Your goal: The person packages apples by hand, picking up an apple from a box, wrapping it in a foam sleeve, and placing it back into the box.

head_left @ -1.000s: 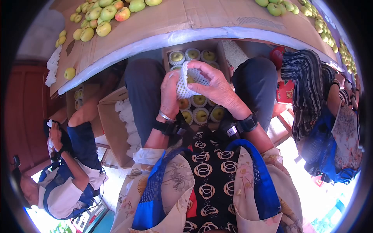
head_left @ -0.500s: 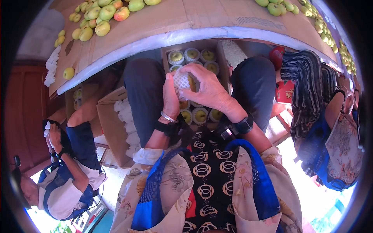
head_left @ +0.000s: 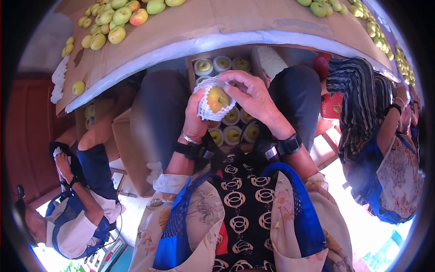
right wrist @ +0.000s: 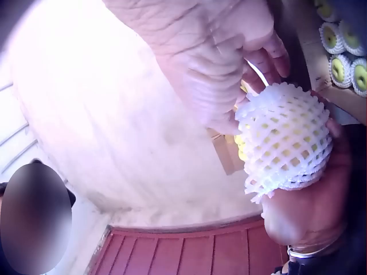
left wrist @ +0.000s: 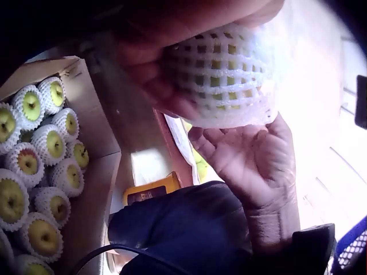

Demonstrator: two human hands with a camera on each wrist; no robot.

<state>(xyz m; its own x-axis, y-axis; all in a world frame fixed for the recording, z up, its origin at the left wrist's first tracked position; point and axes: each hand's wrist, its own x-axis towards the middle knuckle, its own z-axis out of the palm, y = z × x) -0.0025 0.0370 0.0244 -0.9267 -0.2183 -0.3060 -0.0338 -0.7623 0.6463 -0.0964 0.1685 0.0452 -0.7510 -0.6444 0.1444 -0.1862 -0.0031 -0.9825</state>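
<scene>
A yellow-green apple (head_left: 218,99) sits inside a white foam net (right wrist: 287,140), its top bare toward the head camera. My left hand (head_left: 194,120) grips the netted apple from the side and below, fingers curled round it. At the upper right edge of the net, my right hand (head_left: 259,100) pinches the foam rim between thumb and fingers. Below both hands stands a cardboard box (left wrist: 94,114) with rows of netted apples (head_left: 233,134). In the left wrist view the net hides most of the held apple.
A cardboard-covered table (head_left: 217,22) ahead carries loose apples (head_left: 121,16). Left of my knee stands another cardboard box (head_left: 129,149). One person (head_left: 77,217) sits at the left, and another in striped trousers (head_left: 358,99) at the right.
The apple has turned so its top faces the head camera, with the net around its sides. My right hand has shifted from covering the apple to the net's upper right edge.
</scene>
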